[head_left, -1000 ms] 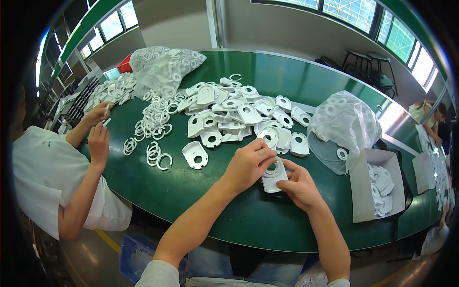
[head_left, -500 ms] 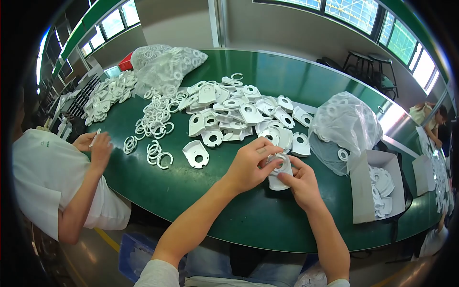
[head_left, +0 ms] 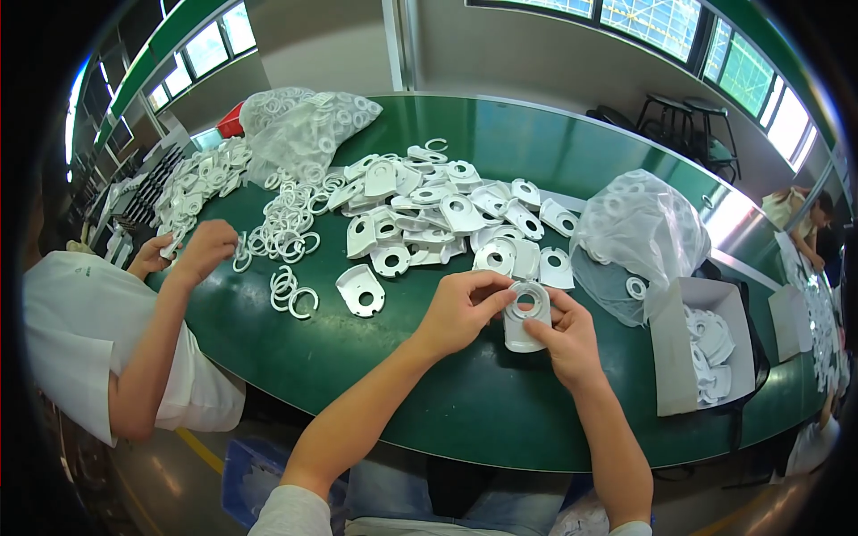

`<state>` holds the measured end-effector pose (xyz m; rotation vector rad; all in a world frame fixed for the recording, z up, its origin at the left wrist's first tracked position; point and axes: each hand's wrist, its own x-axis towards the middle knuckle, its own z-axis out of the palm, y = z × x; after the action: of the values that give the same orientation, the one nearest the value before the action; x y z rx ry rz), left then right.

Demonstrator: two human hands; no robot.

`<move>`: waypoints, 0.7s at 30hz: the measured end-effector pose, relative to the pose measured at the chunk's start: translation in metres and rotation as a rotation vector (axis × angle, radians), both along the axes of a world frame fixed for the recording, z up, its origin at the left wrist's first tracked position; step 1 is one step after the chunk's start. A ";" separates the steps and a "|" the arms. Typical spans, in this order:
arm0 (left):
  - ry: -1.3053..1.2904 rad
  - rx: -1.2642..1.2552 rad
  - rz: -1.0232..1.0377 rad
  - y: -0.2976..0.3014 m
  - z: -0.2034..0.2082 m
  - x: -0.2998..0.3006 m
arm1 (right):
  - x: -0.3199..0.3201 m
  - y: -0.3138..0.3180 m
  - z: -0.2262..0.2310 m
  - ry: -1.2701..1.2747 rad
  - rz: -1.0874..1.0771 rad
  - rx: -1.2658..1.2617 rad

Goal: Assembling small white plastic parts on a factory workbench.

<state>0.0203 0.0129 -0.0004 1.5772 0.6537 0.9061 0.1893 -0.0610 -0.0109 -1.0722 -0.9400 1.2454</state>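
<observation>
1. At the far left of the tabletop (head_left: pixel 429 415), a co-worker's hand (head_left: pixel 207 253) just beside loose white rings (head_left: pixel 288 204); touching or apart, cannot tell.
2. Farther right, a heap of white plates (head_left: pixel 465 223) with round openings, and in front of it a lone plate (head_left: pixel 352 282), lying flat.
3. At centre, left grip (head_left: pixel 460 308) narrowed to a pinch, with thumb and fingers at the upper-left rim of the held plate (head_left: pixel 525 338).
4. Between both grips, raised over the tabletop, held plate with rounded end away from the body and squarish end toward it. Around its opening, a circular ridge; separate ring or moulded part, cannot tell. Probably light, stiff plastic, smooth enough to slip a little, not very fragile. Best taken by the outer side edges, with a thumb flat on the squarish end.
5. Right grip (head_left: pixel 570 344) closed around the right edge, thumb on the face, other fingers partly hidden behind.
6. Toward the right, a clear bag (head_left: pixel 645 214) and an open carton (head_left: pixel 675 362) with more white pieces.
7. Compared with half a second ago: co-worker's hand closer to the rings; left fingers off the opening and back at the rim; held plate turned squarer to view; right thumb much as before.
</observation>
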 end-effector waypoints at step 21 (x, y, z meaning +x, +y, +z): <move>-0.023 0.001 0.086 -0.013 -0.001 0.010 | -0.005 0.000 -0.005 -0.126 -0.008 0.125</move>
<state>0.0304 -0.0004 -0.0013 1.5475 0.7093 0.9871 0.1842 -0.0614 -0.0159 -1.0632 -1.0940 1.1078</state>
